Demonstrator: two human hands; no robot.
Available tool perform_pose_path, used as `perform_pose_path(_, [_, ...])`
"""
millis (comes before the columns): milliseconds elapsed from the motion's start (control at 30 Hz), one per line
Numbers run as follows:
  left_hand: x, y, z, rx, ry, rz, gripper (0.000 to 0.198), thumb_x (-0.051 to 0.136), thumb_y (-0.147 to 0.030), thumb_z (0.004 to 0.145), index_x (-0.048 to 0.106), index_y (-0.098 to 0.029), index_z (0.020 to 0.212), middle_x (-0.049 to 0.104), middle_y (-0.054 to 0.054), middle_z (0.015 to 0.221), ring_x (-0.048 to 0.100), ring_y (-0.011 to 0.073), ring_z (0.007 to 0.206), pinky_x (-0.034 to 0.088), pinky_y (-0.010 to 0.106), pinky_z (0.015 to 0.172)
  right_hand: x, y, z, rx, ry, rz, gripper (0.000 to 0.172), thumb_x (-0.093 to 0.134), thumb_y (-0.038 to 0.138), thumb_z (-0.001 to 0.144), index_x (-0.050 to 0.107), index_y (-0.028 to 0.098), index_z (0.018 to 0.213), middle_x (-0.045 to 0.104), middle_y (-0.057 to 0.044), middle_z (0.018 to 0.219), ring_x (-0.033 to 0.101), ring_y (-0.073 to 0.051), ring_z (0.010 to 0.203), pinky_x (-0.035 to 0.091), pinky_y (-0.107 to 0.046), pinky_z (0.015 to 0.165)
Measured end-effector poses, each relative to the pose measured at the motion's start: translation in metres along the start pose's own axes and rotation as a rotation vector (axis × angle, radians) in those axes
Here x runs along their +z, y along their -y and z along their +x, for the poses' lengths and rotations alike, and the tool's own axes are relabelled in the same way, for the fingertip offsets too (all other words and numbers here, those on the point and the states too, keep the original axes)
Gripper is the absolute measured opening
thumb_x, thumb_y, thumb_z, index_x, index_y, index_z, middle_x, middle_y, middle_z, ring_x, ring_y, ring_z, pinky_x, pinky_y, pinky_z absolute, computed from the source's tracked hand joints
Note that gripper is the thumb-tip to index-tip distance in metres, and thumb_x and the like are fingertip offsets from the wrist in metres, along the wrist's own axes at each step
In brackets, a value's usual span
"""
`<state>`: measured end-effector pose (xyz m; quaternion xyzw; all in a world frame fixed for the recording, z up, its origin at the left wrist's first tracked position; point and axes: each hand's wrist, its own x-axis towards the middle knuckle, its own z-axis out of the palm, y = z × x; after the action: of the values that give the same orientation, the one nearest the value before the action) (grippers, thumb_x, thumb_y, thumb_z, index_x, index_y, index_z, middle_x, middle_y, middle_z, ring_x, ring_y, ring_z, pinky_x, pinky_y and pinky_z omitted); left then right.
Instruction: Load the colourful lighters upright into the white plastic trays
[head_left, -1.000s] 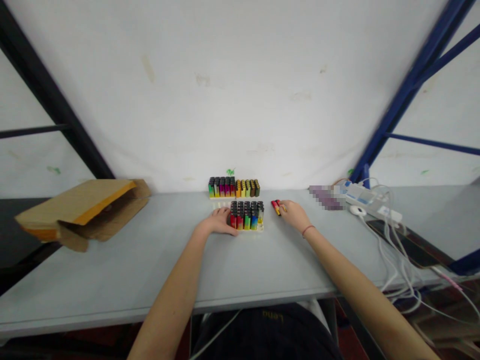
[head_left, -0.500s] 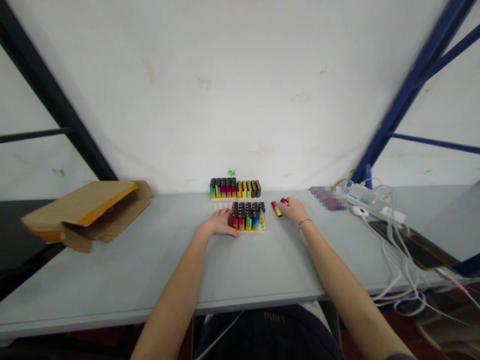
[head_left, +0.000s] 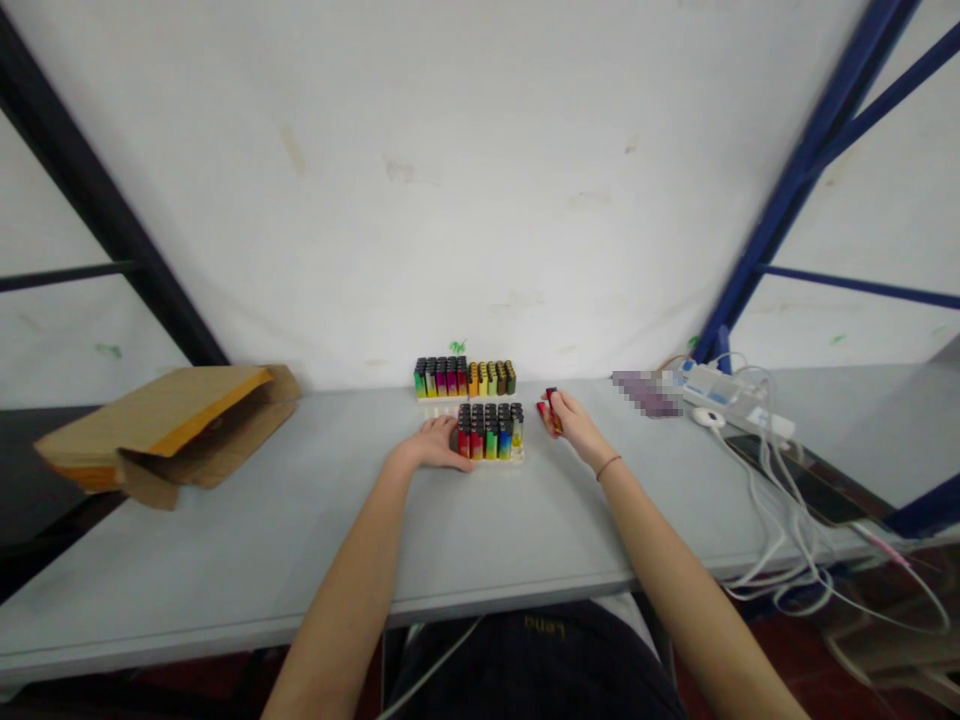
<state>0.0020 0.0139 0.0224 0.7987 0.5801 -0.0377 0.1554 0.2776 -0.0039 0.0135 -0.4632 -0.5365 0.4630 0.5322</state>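
My left hand curves round the left end of the front white tray, its thumb along the near side. Rows of lighters with black tops stand upright in that tray, in red, green, blue and yellow. To the right of the tray, my right hand is closed on a red lighter with a dark top, held upright between the fingers. Another red and yellow lighter is just left of it, partly hidden; whether my fingers touch it I cannot tell.
Behind stand a tray of multicoloured lighters and yellow-to-brown lighters, close to the wall. An open cardboard box lies at the left. A power strip, white cables and a dark flat device occupy the right.
My right hand has tipped the red lighter upright and brought it slightly left, beside the other lighter. My left hand keeps its place on the tray. The whole view has shifted slightly.
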Motion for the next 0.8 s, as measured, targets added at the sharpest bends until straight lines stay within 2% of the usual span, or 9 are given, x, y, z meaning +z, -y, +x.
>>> perform_pose_path(100, [-0.002,0.002,0.000,0.021,-0.015,-0.018,0.115,0.068,-0.072,0.054,0.038,-0.015,0.150,0.036,0.015,0.158,0.033,0.0375,0.145,0.030,0.039,0.118,0.001,-0.002,0.001,0.015,-0.023,0.063,0.049,0.053,0.071,0.083,0.049,0.022,0.082,0.043,0.009,0.054,0.036,-0.007,0.041,0.029,-0.020,0.041])
perform_pose_path(167, [-0.003,0.005,0.000,0.032,-0.016,-0.038,0.116,0.070,-0.072,0.053,0.039,-0.014,0.148,0.038,0.016,0.157,0.034,0.0370,0.144,0.030,0.038,0.118,0.002,-0.005,0.002,0.080,-0.057,0.037,0.052,0.046,0.071,0.086,0.045,0.022,0.070,0.034,0.009,0.048,0.029,-0.007,0.037,0.023,-0.021,0.039])
perform_pose_path(267, [-0.003,0.011,0.002,0.032,-0.027,-0.081,0.116,0.072,-0.070,0.049,0.043,-0.011,0.145,0.041,0.017,0.153,0.038,0.0364,0.142,0.032,0.036,0.118,0.003,-0.009,0.004,0.182,-0.159,-0.050,0.056,0.033,0.065,0.092,0.036,0.024,0.054,0.027,0.007,0.040,0.024,-0.008,0.035,0.018,-0.024,0.038])
perform_pose_path(367, [-0.001,0.019,0.006,0.010,-0.078,-0.118,0.113,0.072,-0.071,0.048,0.047,-0.012,0.141,0.047,0.016,0.148,0.042,0.0375,0.139,0.036,0.037,0.115,0.002,-0.010,0.004,0.167,-0.228,-0.143,0.055,0.032,0.055,0.094,0.033,0.025,0.047,0.031,0.004,0.036,0.028,-0.009,0.034,0.020,-0.026,0.038])
perform_pose_path(467, [0.002,0.023,0.009,0.009,-0.112,-0.129,0.111,0.072,-0.073,0.049,0.047,-0.014,0.140,0.051,0.016,0.144,0.044,0.0379,0.137,0.039,0.040,0.114,0.002,-0.006,0.003,0.140,-0.239,-0.159,0.052,0.032,0.047,0.093,0.035,0.025,0.046,0.032,0.003,0.035,0.029,-0.010,0.034,0.021,-0.026,0.038])
perform_pose_path(567, [0.003,0.022,0.010,0.016,-0.110,-0.110,0.110,0.071,-0.073,0.052,0.045,-0.015,0.142,0.052,0.015,0.144,0.045,0.0371,0.136,0.038,0.040,0.114,0.005,-0.002,0.002,0.183,-0.236,-0.096,0.047,0.032,0.043,0.092,0.035,0.025,0.048,0.031,0.004,0.035,0.026,-0.010,0.033,0.020,-0.026,0.037])
perform_pose_path(667, [0.002,0.019,0.009,0.011,-0.099,-0.077,0.113,0.069,-0.073,0.054,0.041,-0.013,0.145,0.049,0.017,0.147,0.043,0.0361,0.139,0.036,0.039,0.115,0.010,0.001,0.002,0.252,-0.237,-0.009,0.043,0.031,0.041,0.092,0.033,0.026,0.052,0.031,0.004,0.038,0.025,-0.010,0.033,0.019,-0.025,0.035])
perform_pose_path(800, [0.000,0.016,0.006,0.011,-0.086,-0.061,0.111,0.068,-0.073,0.057,0.040,-0.013,0.146,0.048,0.016,0.149,0.042,0.0355,0.139,0.036,0.039,0.116,0.015,-0.003,0.002,0.225,-0.229,-0.004,0.041,0.029,0.044,0.093,0.031,0.027,0.056,0.030,0.004,0.040,0.025,-0.010,0.034,0.019,-0.023,0.034])
